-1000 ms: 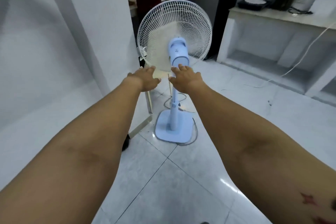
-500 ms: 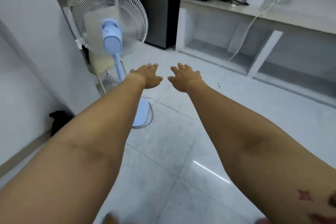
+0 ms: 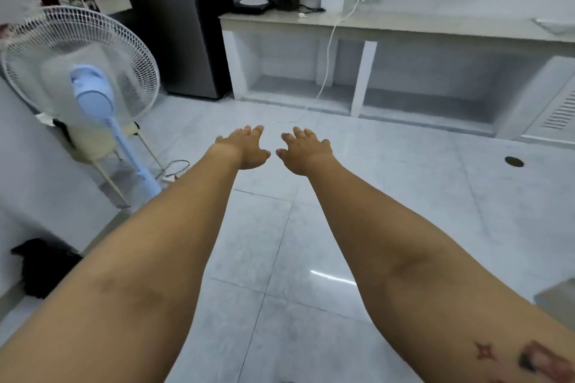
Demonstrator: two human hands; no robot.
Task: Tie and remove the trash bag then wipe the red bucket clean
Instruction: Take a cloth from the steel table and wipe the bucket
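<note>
Both hands, left hand [image 3: 244, 149] and right hand [image 3: 306, 152], reach forward empty with fingers spread while the fan [image 3: 82, 68] has slid leftward, so the search continues: no bucket or bag in sight.

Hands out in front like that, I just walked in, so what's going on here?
A person holds the left hand and right hand out, both open and empty, over the tiled floor. A blue fan stands at the left and a counter runs along the back wall. No trash bag or red bucket is in view.
</note>
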